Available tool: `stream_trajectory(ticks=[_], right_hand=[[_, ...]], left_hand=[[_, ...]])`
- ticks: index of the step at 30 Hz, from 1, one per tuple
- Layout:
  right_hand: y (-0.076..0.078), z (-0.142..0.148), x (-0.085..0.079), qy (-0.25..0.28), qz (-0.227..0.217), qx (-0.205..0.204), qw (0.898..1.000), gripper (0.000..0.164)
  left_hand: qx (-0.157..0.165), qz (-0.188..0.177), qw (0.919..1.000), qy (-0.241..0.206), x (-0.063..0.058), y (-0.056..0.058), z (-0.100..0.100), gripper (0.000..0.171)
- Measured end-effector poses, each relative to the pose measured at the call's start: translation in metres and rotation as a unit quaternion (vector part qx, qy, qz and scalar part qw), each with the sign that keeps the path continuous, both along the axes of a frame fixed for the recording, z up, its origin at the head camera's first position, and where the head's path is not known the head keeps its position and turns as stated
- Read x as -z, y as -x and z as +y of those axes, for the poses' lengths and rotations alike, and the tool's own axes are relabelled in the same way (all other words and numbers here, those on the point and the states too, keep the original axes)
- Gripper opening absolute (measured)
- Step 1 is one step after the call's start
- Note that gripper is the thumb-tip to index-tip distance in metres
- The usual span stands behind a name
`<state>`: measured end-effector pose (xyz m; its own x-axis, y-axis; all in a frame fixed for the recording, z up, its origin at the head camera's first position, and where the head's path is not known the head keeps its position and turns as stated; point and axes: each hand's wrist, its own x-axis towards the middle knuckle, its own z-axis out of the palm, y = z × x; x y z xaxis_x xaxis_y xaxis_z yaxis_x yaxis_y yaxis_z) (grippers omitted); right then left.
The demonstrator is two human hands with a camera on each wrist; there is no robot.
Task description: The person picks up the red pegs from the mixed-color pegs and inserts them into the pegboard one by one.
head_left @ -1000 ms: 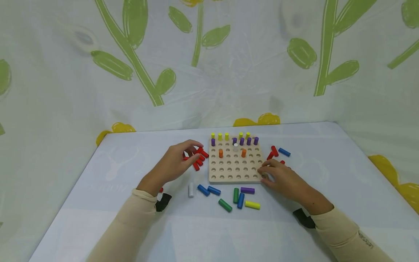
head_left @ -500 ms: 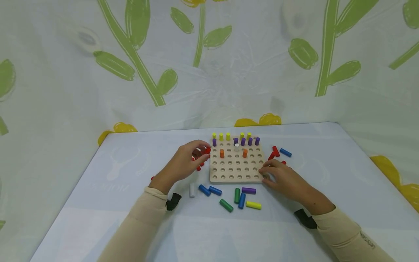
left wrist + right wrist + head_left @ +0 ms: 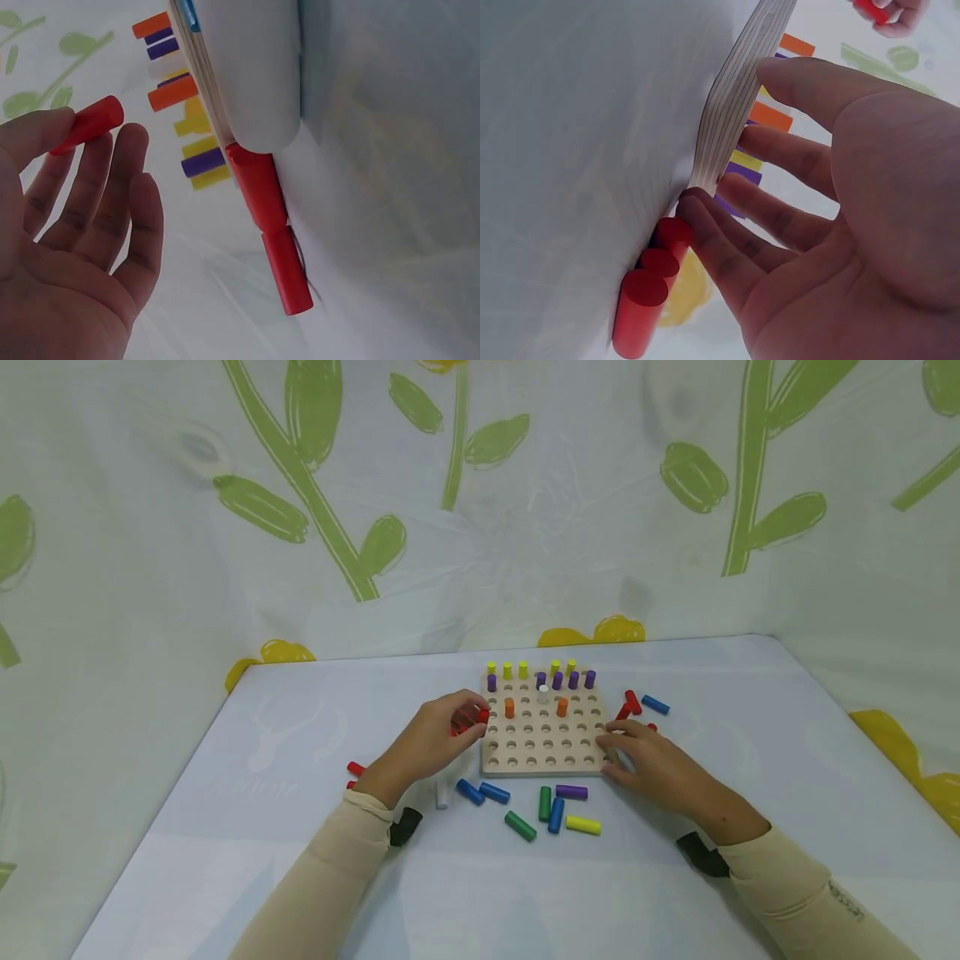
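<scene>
My left hand (image 3: 431,739) is off the left edge of the pegboard (image 3: 555,772), pinching a red peg (image 3: 94,122) between thumb and fingertips. The peg is above the table, tilted, apart from the board. My right hand (image 3: 660,768) rests at the board's right edge near the front corner. In the right wrist view its thumb and fingertips touch the wooden side (image 3: 735,97), fingers spread and only slightly bent. Yellow pegs (image 3: 522,670) and purple pegs (image 3: 573,680) stand in the back rows. Two orange pegs (image 3: 562,707) and a white peg (image 3: 543,694) stand further forward.
Loose blue (image 3: 494,792), green (image 3: 521,826), purple (image 3: 572,792) and yellow pegs (image 3: 583,825) lie in front of the board, with a white peg (image 3: 442,795) at their left. Red pegs (image 3: 633,702) and a blue peg (image 3: 656,705) lie right; more red pegs (image 3: 356,768) lie left.
My left hand has moved right from the red pegs to the board's left edge, now carrying one red peg. The right hand stays at the board's right edge.
</scene>
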<state>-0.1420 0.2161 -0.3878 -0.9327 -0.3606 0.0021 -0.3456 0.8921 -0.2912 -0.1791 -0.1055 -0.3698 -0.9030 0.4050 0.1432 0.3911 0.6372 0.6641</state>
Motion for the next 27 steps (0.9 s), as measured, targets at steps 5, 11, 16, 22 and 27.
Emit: stream_trajectory(ticks=[5, 11, 16, 22, 27], right_hand=[[0.002, 0.002, -0.001, -0.009, -0.01, 0.003, 1.0, 0.051], [0.004, 0.003, 0.001, -0.011, -0.016, 0.004, 1.0, 0.055], [0.005, 0.004, 0.002, -0.01, -0.006, -0.003, 1.0, 0.056], [0.004, 0.003, 0.002, -0.011, -0.007, -0.006, 1.0, 0.056], [0.003, 0.003, 0.002, -0.011, -0.011, -0.008, 1.0, 0.056]], left_hand=[[-0.006, -0.012, 0.9999, 0.005, 0.003, 0.002, 0.003, 0.028], [-0.026, -0.042, 0.9985, 0.023, 0.005, 0.004, 0.008, 0.029], [-0.037, -0.044, 0.9977, 0.034, 0.005, 0.003, 0.01, 0.029], [-0.038, -0.052, 0.9969, 0.044, 0.005, 0.0, 0.012, 0.03], [-0.042, -0.062, 0.9957, 0.055, 0.006, -0.001, 0.013, 0.03]])
